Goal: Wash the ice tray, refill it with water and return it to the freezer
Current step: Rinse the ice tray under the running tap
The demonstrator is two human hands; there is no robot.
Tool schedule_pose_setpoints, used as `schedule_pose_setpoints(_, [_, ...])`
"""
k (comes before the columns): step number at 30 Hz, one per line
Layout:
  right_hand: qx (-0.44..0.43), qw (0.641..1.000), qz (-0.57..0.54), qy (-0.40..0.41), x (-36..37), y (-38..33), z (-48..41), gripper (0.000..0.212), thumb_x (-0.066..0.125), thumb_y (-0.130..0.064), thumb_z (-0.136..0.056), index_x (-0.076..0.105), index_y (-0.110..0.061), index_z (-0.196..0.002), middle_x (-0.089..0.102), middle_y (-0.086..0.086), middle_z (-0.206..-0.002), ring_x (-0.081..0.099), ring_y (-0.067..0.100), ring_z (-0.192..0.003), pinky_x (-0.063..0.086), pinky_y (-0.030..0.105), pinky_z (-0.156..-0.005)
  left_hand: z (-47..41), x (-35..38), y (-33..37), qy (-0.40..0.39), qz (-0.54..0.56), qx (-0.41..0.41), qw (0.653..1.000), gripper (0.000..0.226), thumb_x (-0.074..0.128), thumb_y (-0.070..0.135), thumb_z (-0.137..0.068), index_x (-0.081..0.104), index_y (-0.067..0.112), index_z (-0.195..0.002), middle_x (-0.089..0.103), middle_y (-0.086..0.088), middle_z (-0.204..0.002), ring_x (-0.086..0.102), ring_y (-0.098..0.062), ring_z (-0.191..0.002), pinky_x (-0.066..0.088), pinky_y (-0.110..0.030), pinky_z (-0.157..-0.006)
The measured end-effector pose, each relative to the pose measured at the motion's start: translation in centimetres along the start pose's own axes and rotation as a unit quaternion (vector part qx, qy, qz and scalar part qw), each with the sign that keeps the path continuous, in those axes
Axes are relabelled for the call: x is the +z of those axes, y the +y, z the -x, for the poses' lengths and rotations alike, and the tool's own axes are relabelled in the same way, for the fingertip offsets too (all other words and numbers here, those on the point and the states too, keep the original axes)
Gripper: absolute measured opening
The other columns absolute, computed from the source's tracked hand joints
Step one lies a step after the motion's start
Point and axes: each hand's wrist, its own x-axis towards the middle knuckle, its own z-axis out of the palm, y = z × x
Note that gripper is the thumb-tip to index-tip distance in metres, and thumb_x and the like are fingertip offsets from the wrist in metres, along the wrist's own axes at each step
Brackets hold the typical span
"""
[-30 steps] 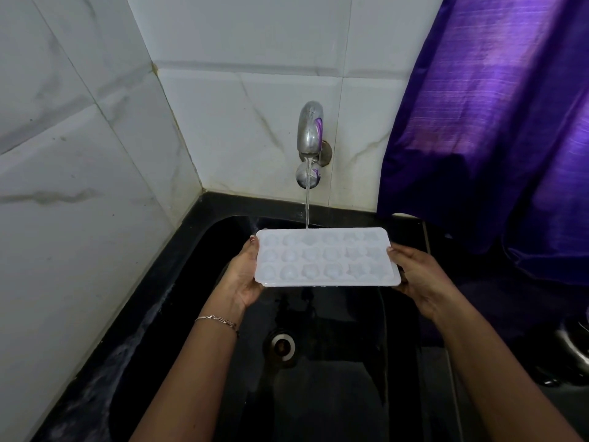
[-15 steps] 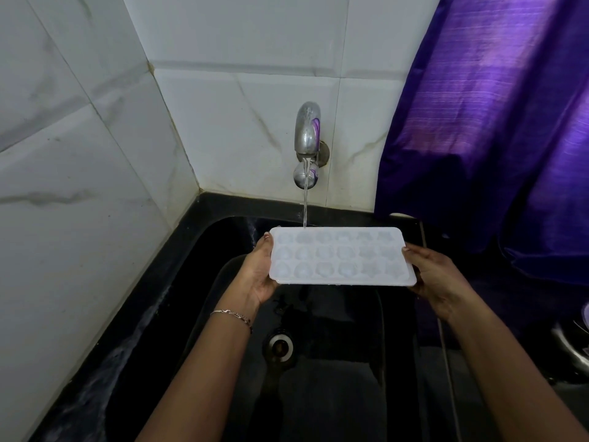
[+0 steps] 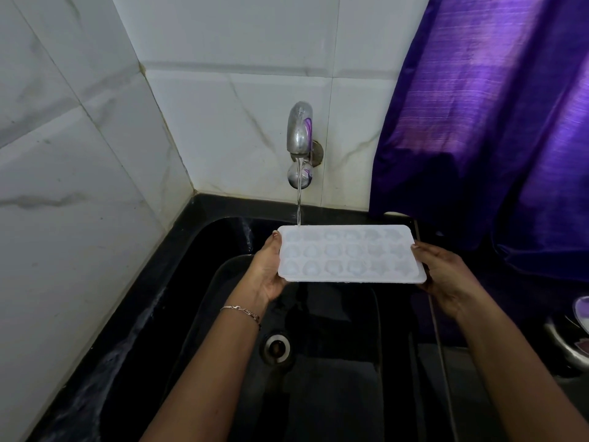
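On the left the space is closed off by a white marbled tile wall (image 3: 73, 193), which meets the back wall in a corner just left of the tap (image 3: 300, 135). Below lies the black sink (image 3: 153, 314), its broad rim running along the tiles and its basin open underneath the arms, with the drain (image 3: 276, 346) bare at the bottom. The left hand (image 3: 266, 271), a thin bracelet (image 3: 242, 311) at its wrist, is closed as a grip on the short left edge of the ice tray (image 3: 349, 254) — thumb on top, fingers beneath. The tray is held level above the basin, well clear of the sink walls, its far left corner under the thin stream of water (image 3: 299, 199) from the tap. It is white and rectangular, with three rows of shaped pockets, some rounded and some star-like. Its right edge is clasped by the right hand (image 3: 444, 271) in the same way. Further right the room is bounded by a purple curtain (image 3: 497, 122) hanging near the tray's far right corner.
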Motion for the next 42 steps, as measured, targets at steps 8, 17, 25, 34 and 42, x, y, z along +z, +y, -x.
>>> schedule_pose_setpoints(8, [-0.007,1.000,0.005,0.007,-1.0,0.1,0.3,0.015,0.055,-0.016,-0.097,0.067,-0.017,-0.106,0.072,0.003,-0.097,0.068,0.018,-0.087,0.052,0.030,-0.067,0.4,1.0,-0.4,-0.004,-0.007,-0.004,1.000,0.042,0.032,0.039,-0.105,0.049,0.014,-0.135,0.065,-0.014,-0.124,0.064,-0.035,-0.110,0.054,-0.050,-0.085])
schedule_pose_setpoints(17, [0.020,0.999,0.031,-0.039,1.3,2.4,3.2,0.011,0.056,-0.016,-0.096,0.065,-0.020,-0.099,0.072,0.004,-0.095,0.067,0.020,-0.088,0.054,0.034,-0.071,4.6,-4.6,-2.2,0.039,0.014,-0.001,0.999,0.043,0.036,0.040,-0.103,0.054,0.011,-0.130,0.071,-0.014,-0.113,0.070,-0.033,-0.099,0.058,-0.044,-0.072])
schedule_pose_setpoints(25, [0.049,0.991,0.059,-0.113,5.0,4.8,5.5,0.013,0.058,-0.016,-0.096,0.068,-0.015,-0.104,0.076,0.003,-0.091,0.071,0.019,-0.086,0.054,0.029,-0.065,10.8,-9.6,-3.0,0.099,0.020,0.035,0.994,0.042,0.036,0.038,-0.103,0.065,0.009,-0.109,0.076,-0.011,-0.096,0.074,-0.027,-0.083,0.059,-0.036,-0.062])
schedule_pose_setpoints(34, [0.064,0.983,0.046,-0.164,9.5,5.0,4.7,0.017,0.066,-0.007,-0.089,0.063,-0.006,-0.106,0.075,0.009,-0.090,0.072,0.016,-0.078,0.054,0.026,-0.063,13.6,-12.8,-2.6,0.170,0.093,0.090,0.977,0.038,0.037,0.033,-0.103,0.060,0.006,-0.119,0.075,-0.011,-0.094,0.074,-0.026,-0.076,0.058,-0.033,-0.051])
schedule_pose_setpoints(42, [0.030,0.985,0.063,-0.156,11.5,2.9,1.7,0.016,0.062,0.000,-0.089,0.062,-0.006,-0.104,0.070,0.014,-0.099,0.068,0.021,-0.089,0.055,0.027,-0.069,11.3,-11.6,-0.8,0.206,0.124,0.108,0.965,0.037,0.034,0.035,-0.105,0.054,0.013,-0.125,0.069,-0.009,-0.107,0.069,-0.026,-0.089,0.059,-0.034,-0.055])
